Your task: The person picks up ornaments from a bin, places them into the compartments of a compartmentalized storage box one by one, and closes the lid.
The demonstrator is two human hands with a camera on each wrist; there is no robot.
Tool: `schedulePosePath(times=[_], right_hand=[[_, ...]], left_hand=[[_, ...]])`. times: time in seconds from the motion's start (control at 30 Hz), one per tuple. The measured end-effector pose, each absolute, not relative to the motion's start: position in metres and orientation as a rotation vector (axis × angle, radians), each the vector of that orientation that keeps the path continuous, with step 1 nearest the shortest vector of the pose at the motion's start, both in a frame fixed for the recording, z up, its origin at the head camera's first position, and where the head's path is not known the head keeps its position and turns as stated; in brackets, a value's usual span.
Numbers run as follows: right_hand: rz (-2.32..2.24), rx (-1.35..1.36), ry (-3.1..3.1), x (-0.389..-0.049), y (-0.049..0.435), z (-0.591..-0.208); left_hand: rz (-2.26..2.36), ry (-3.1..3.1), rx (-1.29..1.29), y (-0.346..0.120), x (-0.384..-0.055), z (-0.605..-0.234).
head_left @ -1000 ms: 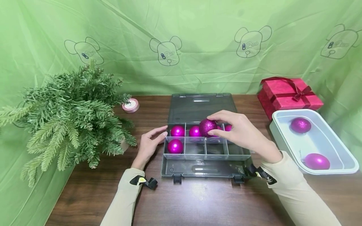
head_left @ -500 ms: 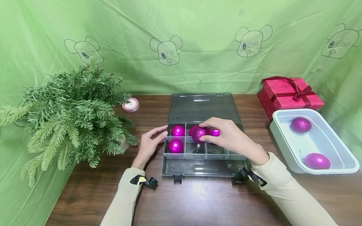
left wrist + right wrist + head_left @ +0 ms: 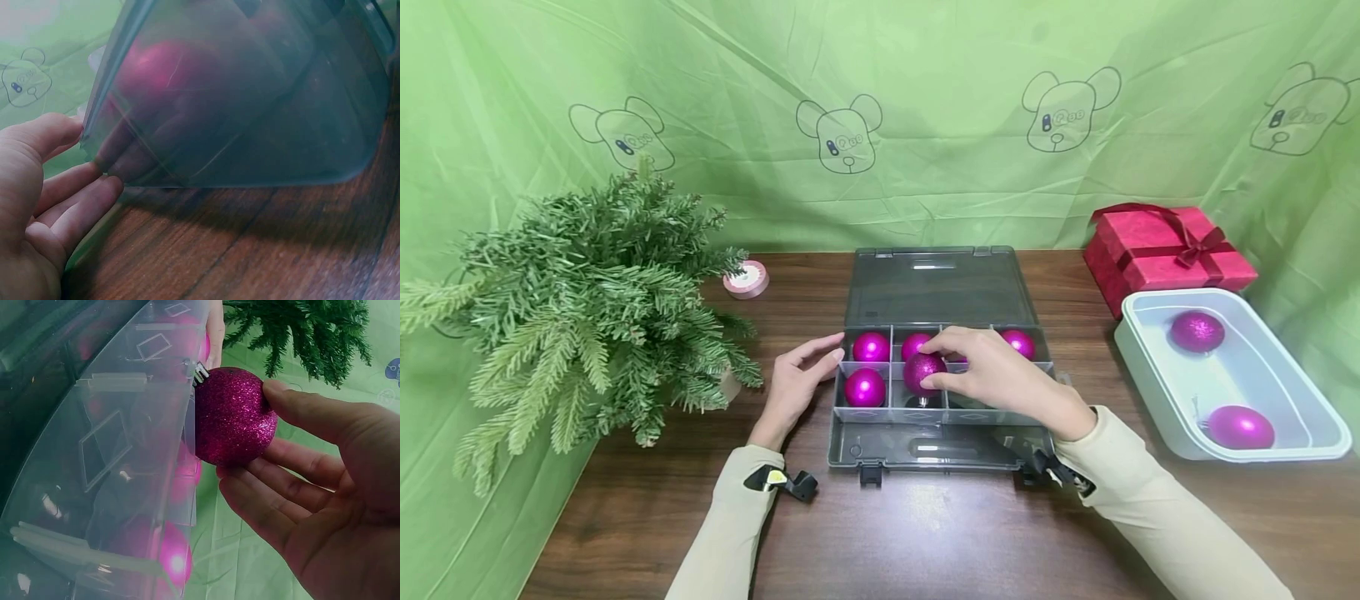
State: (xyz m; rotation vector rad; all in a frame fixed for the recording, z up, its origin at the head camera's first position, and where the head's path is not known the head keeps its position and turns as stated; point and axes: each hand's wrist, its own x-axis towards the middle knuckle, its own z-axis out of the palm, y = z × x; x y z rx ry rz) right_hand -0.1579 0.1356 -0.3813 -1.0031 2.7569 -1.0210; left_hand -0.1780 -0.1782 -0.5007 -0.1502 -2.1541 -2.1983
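My right hand [image 3: 992, 371] pinches a glittery magenta bauble [image 3: 923, 375] between thumb and fingers, its silver cap [image 3: 200, 374] tipped toward the front of the box. The bauble is over the second front-row compartment of a lidded, translucent grey divided box [image 3: 850, 454]. Smooth magenta baubles occupy the back row, one partly behind the right hand, and another bauble [image 3: 865, 388] sits in the left front compartment. At the box's left side rests my left hand [image 3: 793, 387]. In the left wrist view its thumb [image 3: 59, 132] meets the rim while the extended fingers touch the outer side wall.
On the right, a white tub [image 3: 1138, 375] contains a glittery bauble [image 3: 1198, 331] and a smooth one [image 3: 1242, 427]. Behind it stands a red gift box [image 3: 1165, 250] with ribbon. A small artificial fir tree [image 3: 602, 308] and a pink ribbon roll [image 3: 747, 280] are at left.
My right hand has carried the glittery bauble left and toward me, from over the back row to the second front compartment. My left hand has stayed at the box's side.
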Motion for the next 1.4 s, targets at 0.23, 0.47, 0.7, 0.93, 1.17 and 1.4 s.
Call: schedulePosePath(times=[0.23, 0.47, 0.7, 0.93, 1.17, 1.4], right_hand=[[-0.923, -1.034, 2.759, -0.157, 0.134, -0.381], [-0.886, -1.093, 2.710, -0.157, 0.133, -0.382], [-0.899, -1.097, 2.713, -0.157, 0.137, -0.380], [-0.962, -1.054, 2.752, -0.158, 0.153, -0.369], [-0.968, -0.982, 2.834, -0.160, 0.182, -0.358], [-1.006, -0.831, 2.923, -0.157, 0.216, -0.347]], left_hand=[[-2.193, -2.159, -0.144, -0.179, -0.178, -0.500], [-2.202, -2.149, -0.149, -0.178, -0.178, -0.501], [-2.193, -2.156, -0.150, -0.178, -0.178, -0.502], [-2.192, -2.157, -0.150, -0.178, -0.178, -0.502], [-2.216, -2.144, -0.147, -0.178, -0.177, -0.500], [-2.213, -2.141, -0.149, -0.179, -0.177, -0.501]])
